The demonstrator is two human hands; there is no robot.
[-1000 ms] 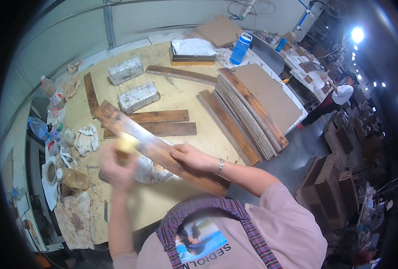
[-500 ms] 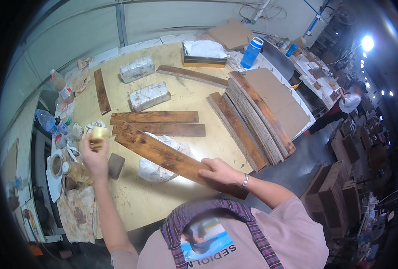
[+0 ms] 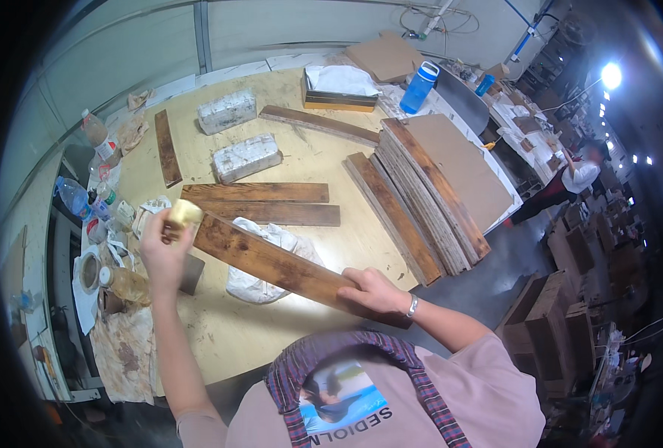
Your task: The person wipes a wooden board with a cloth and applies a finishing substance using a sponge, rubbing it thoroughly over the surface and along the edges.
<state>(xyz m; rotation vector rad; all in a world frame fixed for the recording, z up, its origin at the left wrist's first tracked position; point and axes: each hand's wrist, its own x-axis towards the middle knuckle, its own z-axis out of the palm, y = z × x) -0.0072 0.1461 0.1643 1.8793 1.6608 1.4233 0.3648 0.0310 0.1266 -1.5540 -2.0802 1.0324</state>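
moved since half a second ago: the left hand point(image 3: 166, 250), with the yellow pad point(image 3: 187, 212) gripped in its fingers, has been brought rightward to the left end of the held plank point(image 3: 272, 259); plank kept in about the same place. contact between pad and plank cannot be told. plank's right end is clamped by the right hand point(image 3: 376, 290), thumb on top. plank is held slantwise above the tabletop point(image 3: 219, 336), in front of the body, with one white cloth bundle point(image 3: 249, 285) partly covered below it. one dark block point(image 3: 193, 273) is half hidden by the left hand and forearm. counted behind: two loose planks point(image 3: 260, 204) laid side by side, two whitish bricks point(image 3: 237, 134), one back plank point(image 3: 316, 125), one far-left plank point(image 3: 167, 148). right side is taken up by one board stack point(image 3: 428, 194), boards not countable, with one cardboard sheet point(image 3: 462, 160) beside it. one blue bottle point(image 3: 419, 89) and one box point(image 3: 339, 100) are set at the back. left edge is crowded by several plastic bottles point(image 3: 72, 196), one amber bottle point(image 3: 128, 285) and one stained cloth point(image 3: 125, 355). one other person point(image 3: 581, 175) is seen far right.
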